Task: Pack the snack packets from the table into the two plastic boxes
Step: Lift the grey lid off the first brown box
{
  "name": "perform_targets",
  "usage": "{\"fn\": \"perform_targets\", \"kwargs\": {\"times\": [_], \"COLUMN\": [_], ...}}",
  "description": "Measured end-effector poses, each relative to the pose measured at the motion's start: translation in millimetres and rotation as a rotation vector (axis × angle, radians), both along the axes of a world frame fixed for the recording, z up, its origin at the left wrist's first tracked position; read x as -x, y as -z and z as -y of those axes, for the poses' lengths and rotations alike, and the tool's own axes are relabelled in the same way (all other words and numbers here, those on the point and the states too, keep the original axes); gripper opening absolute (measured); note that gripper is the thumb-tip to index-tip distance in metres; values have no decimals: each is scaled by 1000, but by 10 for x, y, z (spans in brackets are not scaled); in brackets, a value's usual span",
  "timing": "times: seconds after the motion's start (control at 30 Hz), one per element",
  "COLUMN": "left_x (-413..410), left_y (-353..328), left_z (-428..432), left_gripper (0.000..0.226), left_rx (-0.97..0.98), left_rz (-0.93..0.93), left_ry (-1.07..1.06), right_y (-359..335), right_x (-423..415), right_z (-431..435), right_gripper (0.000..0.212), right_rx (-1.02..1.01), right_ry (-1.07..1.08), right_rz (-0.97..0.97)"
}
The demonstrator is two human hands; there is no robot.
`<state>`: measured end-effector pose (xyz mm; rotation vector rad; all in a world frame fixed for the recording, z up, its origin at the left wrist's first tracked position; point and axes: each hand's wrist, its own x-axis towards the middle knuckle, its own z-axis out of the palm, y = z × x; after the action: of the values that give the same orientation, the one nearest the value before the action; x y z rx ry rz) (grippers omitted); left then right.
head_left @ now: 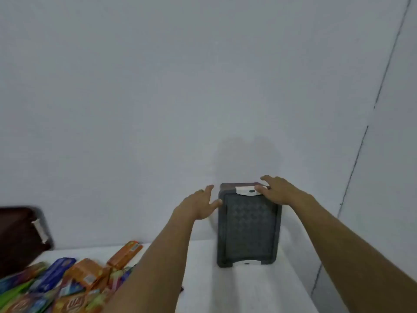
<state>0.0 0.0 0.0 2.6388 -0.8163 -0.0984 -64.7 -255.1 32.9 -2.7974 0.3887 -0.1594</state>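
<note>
Crowding table (pixel 203 279) left: snack packets (pixel 85 274), dark box (pixel 20 236).

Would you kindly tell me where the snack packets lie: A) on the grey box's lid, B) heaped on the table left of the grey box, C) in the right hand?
B: the snack packets lie heaped on the table left of the grey box; the right hand rests empty on its lid.
</note>
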Motion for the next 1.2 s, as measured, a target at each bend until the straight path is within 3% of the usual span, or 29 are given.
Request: {"fn": "perform_targets", "kwargs": {"times": [0.2,0.37,0.5,0.63,0.83,0.9,1.03,1.2], "left_x": [45,47,70,61,102,165,488,838], "left_y": [307,443,445,366,148,164,409,994], "left_z": [605,711,688,647,503,424,224,-283], "left_gripper": [65,52,50,48,47,45,49,45], "left_rx": [252,399,411,381,292,342,525,345], "left_rz": [-26,55,101,182,207,152,-80,42], "left_ry": [-46,-126,-116,-86,21,18,-24,-20], "right_y": [373,588,606,531,360,362,580,882], "right_x": [-34,-90,-127,-83,223,379,722,1075], "right_z": [488,559,505,436,280,232,165,223], "right_gripper": [57,52,49,50,50,50,47,47], "right_rx": [-54,1,166,414,535,495,215,-6], "right_ry": [-118,-203,-259,-343,-471,-469,-373,-137], "right_rz": [28,208,339,343,353,350,421,307]}}
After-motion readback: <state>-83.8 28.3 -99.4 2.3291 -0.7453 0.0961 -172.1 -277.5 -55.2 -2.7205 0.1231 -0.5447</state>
